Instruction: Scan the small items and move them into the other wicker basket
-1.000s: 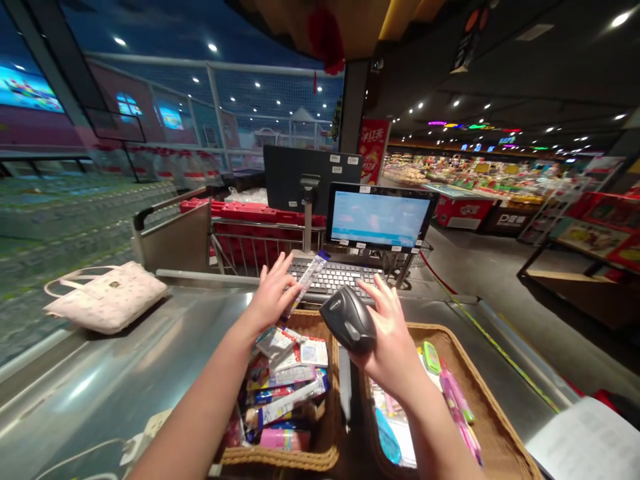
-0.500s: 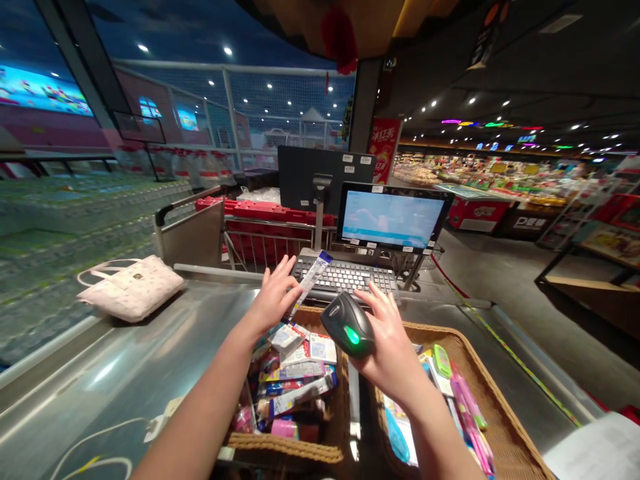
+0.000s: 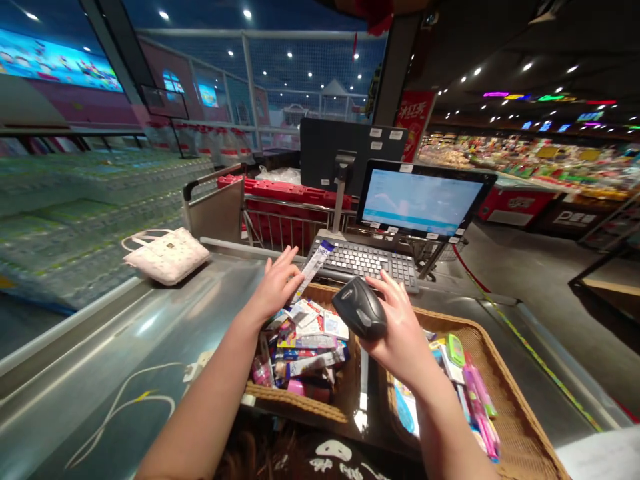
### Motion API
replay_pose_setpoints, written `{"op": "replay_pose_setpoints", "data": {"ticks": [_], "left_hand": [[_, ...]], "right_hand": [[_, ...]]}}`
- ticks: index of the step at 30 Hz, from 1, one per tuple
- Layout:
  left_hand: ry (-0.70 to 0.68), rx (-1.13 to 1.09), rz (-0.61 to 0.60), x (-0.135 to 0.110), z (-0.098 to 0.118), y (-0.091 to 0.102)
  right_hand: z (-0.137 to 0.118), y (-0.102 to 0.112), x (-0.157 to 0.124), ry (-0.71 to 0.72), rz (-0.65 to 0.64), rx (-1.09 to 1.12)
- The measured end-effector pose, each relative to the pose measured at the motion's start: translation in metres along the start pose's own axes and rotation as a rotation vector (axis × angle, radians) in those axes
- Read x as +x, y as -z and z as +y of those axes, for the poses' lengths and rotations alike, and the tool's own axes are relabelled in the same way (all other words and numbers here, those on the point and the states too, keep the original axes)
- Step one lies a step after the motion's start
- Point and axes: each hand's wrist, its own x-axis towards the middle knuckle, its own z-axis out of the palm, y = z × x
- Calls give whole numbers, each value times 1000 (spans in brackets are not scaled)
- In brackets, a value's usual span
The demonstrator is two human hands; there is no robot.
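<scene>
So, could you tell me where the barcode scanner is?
In the head view, the barcode scanner rests in the right hand, between the keyboard and the wicker baskets.

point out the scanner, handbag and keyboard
scanner (image 3: 359,308), head view, on its dark body
handbag (image 3: 167,257), head view, on its pale side
keyboard (image 3: 363,261), head view, on its keys

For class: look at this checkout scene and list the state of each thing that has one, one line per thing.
Right hand: gripping handheld barcode scanner
Left hand: raised, fingers spread, beside slim packet
Monitor: on, screen lit
Left wicker basket: full of packets
Right wicker basket: holding packaged goods
Handbag: lying on steel counter
</scene>
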Motion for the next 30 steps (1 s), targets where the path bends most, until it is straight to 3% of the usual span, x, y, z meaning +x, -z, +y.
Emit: {"op": "replay_pose_setpoints", "data": {"ticks": [10,15,21,26,30], "left_hand": [[151,-1,-121,-59,-31,-12],[124,2,-332,-82,-37,-14],[-2,75,-524,-97,-43,-29],[-33,197,-594,-104,-44,-43],[-10,206,-701,-107,-40,-49]], "right_hand": [[-3,-20,0,24,-105,87],[-9,-29,0,23,-183,144],[-10,-37,-2,18,-208,171],[-11,-37,-3,15,-193,198],[-12,-38,-6,-6,-264,221]]}}
